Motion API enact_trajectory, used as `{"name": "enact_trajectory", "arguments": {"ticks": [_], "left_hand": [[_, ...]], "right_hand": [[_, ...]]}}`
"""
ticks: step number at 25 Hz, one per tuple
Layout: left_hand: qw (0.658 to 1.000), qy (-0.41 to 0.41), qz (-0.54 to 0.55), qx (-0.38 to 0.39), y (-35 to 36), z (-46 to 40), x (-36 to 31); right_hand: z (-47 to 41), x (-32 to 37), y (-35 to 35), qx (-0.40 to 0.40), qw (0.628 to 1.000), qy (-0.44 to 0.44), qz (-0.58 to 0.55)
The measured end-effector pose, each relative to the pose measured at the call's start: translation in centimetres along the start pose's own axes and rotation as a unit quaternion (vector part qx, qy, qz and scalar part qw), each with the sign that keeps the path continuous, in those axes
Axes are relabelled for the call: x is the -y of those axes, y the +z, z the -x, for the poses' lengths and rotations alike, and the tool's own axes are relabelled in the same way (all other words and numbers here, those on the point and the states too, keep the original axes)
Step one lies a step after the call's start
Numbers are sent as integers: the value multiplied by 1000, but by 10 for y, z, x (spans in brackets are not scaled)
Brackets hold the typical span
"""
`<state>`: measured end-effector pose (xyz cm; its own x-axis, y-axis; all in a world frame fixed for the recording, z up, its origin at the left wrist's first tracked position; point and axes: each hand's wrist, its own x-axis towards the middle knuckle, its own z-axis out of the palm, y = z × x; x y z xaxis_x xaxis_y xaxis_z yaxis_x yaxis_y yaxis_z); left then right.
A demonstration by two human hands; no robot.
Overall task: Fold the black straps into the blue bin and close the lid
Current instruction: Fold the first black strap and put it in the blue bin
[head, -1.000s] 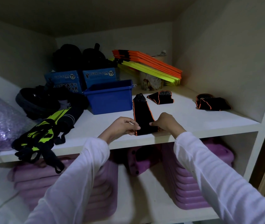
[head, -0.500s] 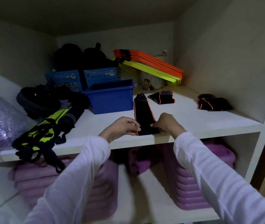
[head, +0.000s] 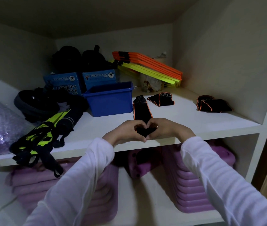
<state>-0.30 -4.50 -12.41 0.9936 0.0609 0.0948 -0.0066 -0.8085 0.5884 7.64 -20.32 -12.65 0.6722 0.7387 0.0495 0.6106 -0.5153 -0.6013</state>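
A long black strap (head: 141, 111) with orange edging lies flat on the white shelf (head: 186, 121), running from the front edge back beside the blue bin (head: 109, 99). My left hand (head: 127, 132) and my right hand (head: 164, 128) both pinch its near end, fingertips nearly touching. The bin stands open with no lid on it; its inside is hidden. Two more black straps lie folded farther back: one (head: 161, 99) behind the long one, another (head: 212, 105) near the right wall.
Black and neon-yellow gear (head: 43, 136) hangs over the shelf's left front edge. Blue boxes (head: 80, 81), black bags and orange and yellow slats (head: 149, 66) fill the back. Purple plastic stacks (head: 193, 185) sit on the shelf below.
Both hands have closed in on the strap's near end, from either side of it to nearly touching each other. The near end now looks bunched between the fingers.
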Motion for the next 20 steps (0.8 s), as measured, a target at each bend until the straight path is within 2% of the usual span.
{"name": "enact_trajectory", "arguments": {"ticks": [4,8,10,14,17,20], "left_hand": [[1000,9,-21,2,-1,1,-1],[1000,8,16,-15,-1,-3,4],[999,0,35,-40,0,-4,4],[991,-10,123,-56,-1,-5,-2],[973,-23,224,-54,0,-5,-4],[955,-48,287,-56,1,-13,4]], "right_hand": [[1,0,0,-11,1000,-7,6],[0,-1,1,-71,993,-33,93],[1,-2,1,-102,990,-54,85],[1,-6,-4,-120,989,-55,-61],[1,-11,-12,-94,973,-24,-208],[0,-15,-16,-66,968,4,-240]]}}
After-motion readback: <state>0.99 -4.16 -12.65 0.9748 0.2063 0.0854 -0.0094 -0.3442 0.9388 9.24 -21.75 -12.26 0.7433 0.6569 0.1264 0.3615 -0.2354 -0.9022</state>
